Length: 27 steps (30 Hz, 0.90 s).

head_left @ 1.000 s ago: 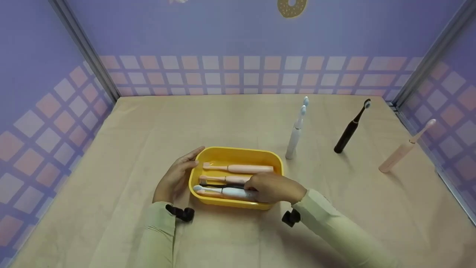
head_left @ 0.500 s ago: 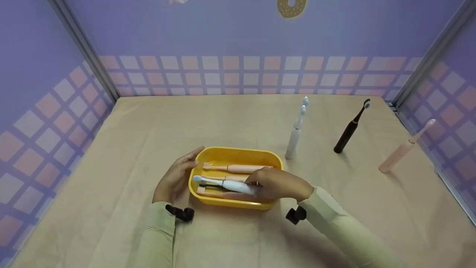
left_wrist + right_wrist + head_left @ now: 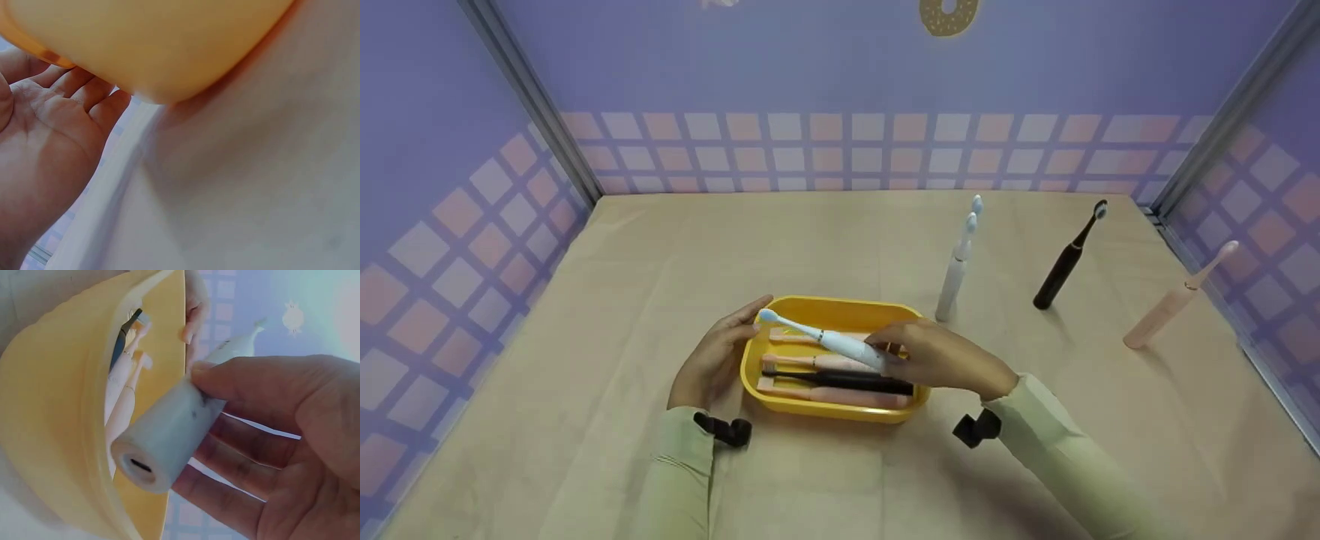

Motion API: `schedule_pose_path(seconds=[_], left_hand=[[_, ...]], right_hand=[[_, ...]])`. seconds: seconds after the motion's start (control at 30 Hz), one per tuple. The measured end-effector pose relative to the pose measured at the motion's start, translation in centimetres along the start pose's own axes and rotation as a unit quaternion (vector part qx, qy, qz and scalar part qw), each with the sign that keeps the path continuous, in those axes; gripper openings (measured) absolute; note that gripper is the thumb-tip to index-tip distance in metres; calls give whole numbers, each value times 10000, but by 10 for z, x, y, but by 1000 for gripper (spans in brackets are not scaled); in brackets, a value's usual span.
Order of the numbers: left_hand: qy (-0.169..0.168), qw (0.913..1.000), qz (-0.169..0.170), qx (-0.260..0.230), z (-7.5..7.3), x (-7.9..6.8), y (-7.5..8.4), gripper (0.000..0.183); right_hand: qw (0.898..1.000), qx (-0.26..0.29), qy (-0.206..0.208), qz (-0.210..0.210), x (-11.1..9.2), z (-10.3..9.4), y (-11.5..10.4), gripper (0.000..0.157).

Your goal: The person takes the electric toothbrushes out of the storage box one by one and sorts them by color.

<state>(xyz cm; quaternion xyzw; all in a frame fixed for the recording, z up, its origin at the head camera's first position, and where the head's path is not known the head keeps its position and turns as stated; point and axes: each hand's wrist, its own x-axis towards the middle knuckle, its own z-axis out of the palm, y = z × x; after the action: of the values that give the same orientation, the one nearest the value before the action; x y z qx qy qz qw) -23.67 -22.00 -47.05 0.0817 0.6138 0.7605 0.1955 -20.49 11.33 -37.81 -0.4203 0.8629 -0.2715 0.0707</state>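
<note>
My right hand (image 3: 941, 356) pinches a white electric toothbrush (image 3: 851, 349) by the handle, tilted above the yellow bin (image 3: 847, 415). Its brush head points to the far left; the handle's slotted base (image 3: 140, 471) faces the right wrist camera. My left hand (image 3: 716, 356) holds the bin's left end, thumb at the rim and fingers (image 3: 93, 93) along the outer wall. Inside the bin lie a black toothbrush (image 3: 862, 381), a pink one in front (image 3: 840, 396), and other pink ones behind, partly hidden by the white toothbrush and my right hand.
Past the bin's right end, two white toothbrushes (image 3: 951, 289) stand upright, one mostly hidden behind the other. Further right stand a black toothbrush (image 3: 1059, 276) and a pink toothbrush (image 3: 1159, 319). Tiled-pattern walls (image 3: 825, 154) enclose the beige tabletop (image 3: 780, 240).
My right hand has lifted the white toothbrush from the bin's front side, up and away from me, uncovering the black and front pink toothbrushes. My left hand has stayed put.
</note>
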Motion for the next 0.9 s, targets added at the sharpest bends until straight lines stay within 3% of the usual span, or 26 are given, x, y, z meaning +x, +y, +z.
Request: schedule_pose_path(seconds=[0.4, 0.6, 0.9], left_hand=[[46, 10000, 67, -19, 0, 4, -1, 58], [23, 10000, 76, -45, 0, 4, -1, 57], [-63, 9999, 56, -76, 0, 2, 0, 57]], right_hand=[[9950, 448, 888, 65, -6, -2, 9, 31], [9839, 1131, 1376, 109, -10, 0, 15, 35], [9701, 1377, 1995, 124, -13, 0, 23, 37]])
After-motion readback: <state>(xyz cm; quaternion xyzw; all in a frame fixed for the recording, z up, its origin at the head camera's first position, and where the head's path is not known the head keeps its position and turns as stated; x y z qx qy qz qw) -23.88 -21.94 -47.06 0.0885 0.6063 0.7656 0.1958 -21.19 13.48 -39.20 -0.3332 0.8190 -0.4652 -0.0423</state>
